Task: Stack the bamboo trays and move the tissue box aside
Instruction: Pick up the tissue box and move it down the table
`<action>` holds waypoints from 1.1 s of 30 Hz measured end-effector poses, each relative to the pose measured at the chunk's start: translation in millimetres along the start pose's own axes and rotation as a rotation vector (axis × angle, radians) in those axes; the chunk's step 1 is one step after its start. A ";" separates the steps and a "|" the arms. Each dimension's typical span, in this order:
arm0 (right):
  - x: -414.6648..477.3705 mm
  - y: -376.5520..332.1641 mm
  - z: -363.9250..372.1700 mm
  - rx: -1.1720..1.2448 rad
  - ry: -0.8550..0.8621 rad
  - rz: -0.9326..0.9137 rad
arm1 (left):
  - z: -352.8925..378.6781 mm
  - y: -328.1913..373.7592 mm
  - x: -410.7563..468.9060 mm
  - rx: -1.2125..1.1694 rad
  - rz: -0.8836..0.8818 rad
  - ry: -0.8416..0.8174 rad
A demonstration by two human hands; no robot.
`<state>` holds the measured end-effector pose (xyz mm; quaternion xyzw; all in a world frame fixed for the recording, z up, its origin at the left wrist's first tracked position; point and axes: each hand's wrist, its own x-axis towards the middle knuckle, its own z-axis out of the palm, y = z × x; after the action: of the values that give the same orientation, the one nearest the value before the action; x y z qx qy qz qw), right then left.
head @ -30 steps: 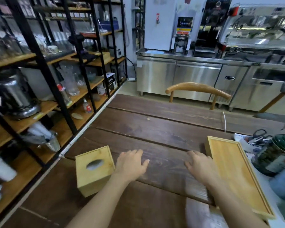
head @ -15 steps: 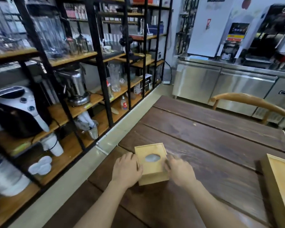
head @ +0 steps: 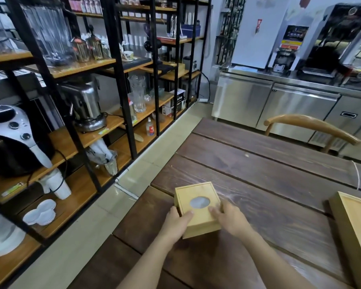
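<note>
Straight ahead and low in my view, I see both hands clasped on a square bamboo tissue box with an oval opening in its lid; the left hand grips the box's left side with the thumb lying across the lid, and the right hand presses the right side with fingers curled over the top edge; whether the box rests on the tabletop or is lifted just off it, I cannot tell; the box sits near the left edge of the dark plank tabletop, close to me; well apart from it, at the far right edge of my view, lies a bamboo tray, only partly in frame; a curved wooden chair back rises beyond the far side of the tabletop; to the left stands black metal shelving with wooden boards, crowded with glassware and appliances; stainless steel cabinets line the back wall.
</note>
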<state>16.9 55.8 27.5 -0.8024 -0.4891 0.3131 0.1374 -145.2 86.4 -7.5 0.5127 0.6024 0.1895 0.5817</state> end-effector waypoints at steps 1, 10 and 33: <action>2.1 1.1 -0.1 0.039 -0.012 0.021 | 2.7 0.4 0.8 -0.060 -0.014 0.006; 4.4 -3.9 8.5 0.238 0.121 0.287 | 33.0 13.6 2.6 -0.194 0.037 0.041; -59.8 -67.3 48.8 0.652 -0.352 0.028 | -107.6 -9.8 -74.9 -0.245 -0.126 0.163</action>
<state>-80.6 32.0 47.6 -0.6570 -0.3688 0.5874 0.2953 -260.5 59.3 49.4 0.3820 0.6511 0.2655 0.5997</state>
